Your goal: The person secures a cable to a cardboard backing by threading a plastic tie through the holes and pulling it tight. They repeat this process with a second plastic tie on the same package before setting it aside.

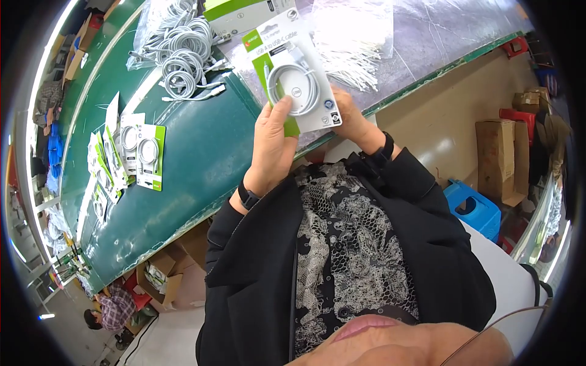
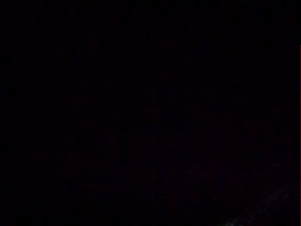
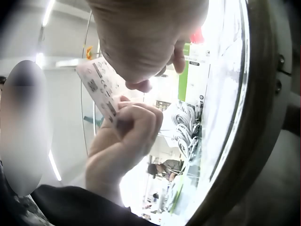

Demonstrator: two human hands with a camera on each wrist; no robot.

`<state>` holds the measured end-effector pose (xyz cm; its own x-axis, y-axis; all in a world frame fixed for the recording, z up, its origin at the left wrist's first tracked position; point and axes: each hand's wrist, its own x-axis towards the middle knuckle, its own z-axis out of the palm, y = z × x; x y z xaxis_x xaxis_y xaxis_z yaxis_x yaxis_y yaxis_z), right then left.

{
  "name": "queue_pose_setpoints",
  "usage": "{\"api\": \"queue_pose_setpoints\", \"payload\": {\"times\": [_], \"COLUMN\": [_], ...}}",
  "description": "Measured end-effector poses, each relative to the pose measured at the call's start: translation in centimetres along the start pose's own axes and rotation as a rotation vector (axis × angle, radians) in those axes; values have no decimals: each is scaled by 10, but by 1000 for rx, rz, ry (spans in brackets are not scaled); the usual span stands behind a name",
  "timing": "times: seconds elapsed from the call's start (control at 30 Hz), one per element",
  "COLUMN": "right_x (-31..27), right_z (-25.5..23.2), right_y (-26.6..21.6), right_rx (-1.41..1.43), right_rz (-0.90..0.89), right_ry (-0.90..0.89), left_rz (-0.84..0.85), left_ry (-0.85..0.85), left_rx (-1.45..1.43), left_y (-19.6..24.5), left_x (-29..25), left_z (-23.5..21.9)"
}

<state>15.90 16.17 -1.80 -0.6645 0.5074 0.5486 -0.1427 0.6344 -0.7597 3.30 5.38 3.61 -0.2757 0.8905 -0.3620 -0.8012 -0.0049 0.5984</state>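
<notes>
a flat white-and-green retail package (image 1: 297, 76) with a coiled grey cable (image 1: 315, 93) on its front is held up above the table edge, before the person's chest. the left hand (image 1: 274, 143) pinches its lower left side, thumb across the front. the right hand (image 1: 351, 114) is at the lower right side, partly behind the package; whether its fingers grip there cannot be told. the left wrist view is almost black. beyond the package lie a heap of thin white strips (image 1: 354, 64), a white-and-green carton (image 1: 247, 18) and a pile of looped grey cables (image 1: 186, 58). to the left, several similar cable packages (image 1: 148, 160) lie grouped on the green tabletop (image 1: 201, 146). on the floor at right is a blue plastic stool (image 1: 488, 216), near a brown cardboard box (image 1: 495, 155).
</notes>
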Motion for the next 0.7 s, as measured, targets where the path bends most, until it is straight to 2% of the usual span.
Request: {"api": "queue_pose_setpoints", "payload": {"times": [0.07,0.17,0.2,0.3,0.4,0.5,0.57,0.7], "right_x": [6,4,5,10,12,12,12,13], "right_z": [5,12,13,15,14,14,17,19], "right_y": [5,7,8,10,12,12,10,7], "right_rx": [31,150,162,175,98,23,-49,-67], "right_rz": [-8,188,178,434,410,352,261,295], "right_ry": [19,31,22,31,-27,-54,-53,-64], "left_rz": [37,88,107,197,304,491,484,464], "left_ry": [-35,-18,-14,-9,-13,47,63,100], "left_rx": [26,44,54,120,218,367,335,249], "left_y": [1,9,13,20,21,33,45,61], "left_x": [6,1,1,3,5,0,-5,-15], "left_z": [-9,-22,-25,-45,-72,-94,-107,-131]}}
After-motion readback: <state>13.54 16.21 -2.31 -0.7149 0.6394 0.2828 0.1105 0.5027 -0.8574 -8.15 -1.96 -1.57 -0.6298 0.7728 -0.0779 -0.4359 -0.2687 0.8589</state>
